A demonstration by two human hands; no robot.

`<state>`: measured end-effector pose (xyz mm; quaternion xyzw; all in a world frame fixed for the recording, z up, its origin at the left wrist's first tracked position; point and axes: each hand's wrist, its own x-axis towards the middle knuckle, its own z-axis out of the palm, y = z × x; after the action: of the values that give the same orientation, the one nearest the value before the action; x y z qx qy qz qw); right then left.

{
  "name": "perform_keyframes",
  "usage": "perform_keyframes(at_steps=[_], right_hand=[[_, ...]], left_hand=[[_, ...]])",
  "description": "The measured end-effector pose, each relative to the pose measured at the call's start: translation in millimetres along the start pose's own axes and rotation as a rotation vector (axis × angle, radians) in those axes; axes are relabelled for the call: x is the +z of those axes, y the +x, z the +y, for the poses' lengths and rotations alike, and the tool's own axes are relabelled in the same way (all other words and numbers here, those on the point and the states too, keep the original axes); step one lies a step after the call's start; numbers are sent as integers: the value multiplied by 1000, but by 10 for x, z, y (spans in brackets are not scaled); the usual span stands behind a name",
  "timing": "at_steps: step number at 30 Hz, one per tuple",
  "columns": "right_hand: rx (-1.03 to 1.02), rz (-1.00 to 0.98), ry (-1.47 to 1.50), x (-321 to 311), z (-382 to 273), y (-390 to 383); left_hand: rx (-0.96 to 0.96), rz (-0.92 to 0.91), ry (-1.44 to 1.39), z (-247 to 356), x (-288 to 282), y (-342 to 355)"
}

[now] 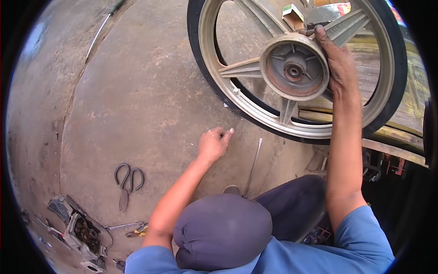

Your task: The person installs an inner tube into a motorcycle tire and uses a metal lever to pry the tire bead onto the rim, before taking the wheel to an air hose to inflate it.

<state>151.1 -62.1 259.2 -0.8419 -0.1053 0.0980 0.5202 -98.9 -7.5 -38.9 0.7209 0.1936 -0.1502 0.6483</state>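
Observation:
My right hand grips a motorcycle wheel beside its hub, at the upper right. The thumb lies along a spoke by the hub rim, and the other fingers are mostly hidden behind. The wheel has a black tyre and pale metal spokes, and its open hub faces me. Below the wheel's lower left edge, my left hand hovers above the floor, apart from the wheel. Its fingers are curled in and its thumb sticks out. Nothing shows in it. A thin metal rod lies close by.
Black-handled scissors lie on the concrete floor. An engine part, a spanner and yellow-handled pliers are at lower left. A screwdriver lies far left. A yellowed wooden bench and small open box are behind the wheel.

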Motion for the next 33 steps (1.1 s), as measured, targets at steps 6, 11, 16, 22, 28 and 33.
perform_keyframes(at_steps=[6,11,16,22,28,33], right_hand=[[94,107,-77,-463,261,-249],[56,56,98,-1020,579,-593],[123,153,357,-1500,907,-950],[205,312,595,-1740,1127,-1070],[276,301,626,-2036,1119,-1443],[189,333,569,-2021,1184,-1500]], left_hand=[[6,36,-160,1,-37,337],[78,90,-361,244,10,570],[217,115,-369,313,148,759],[194,41,-257,295,412,1066],[304,396,-154,620,-10,-63],[602,521,-137,972,-490,-474]])
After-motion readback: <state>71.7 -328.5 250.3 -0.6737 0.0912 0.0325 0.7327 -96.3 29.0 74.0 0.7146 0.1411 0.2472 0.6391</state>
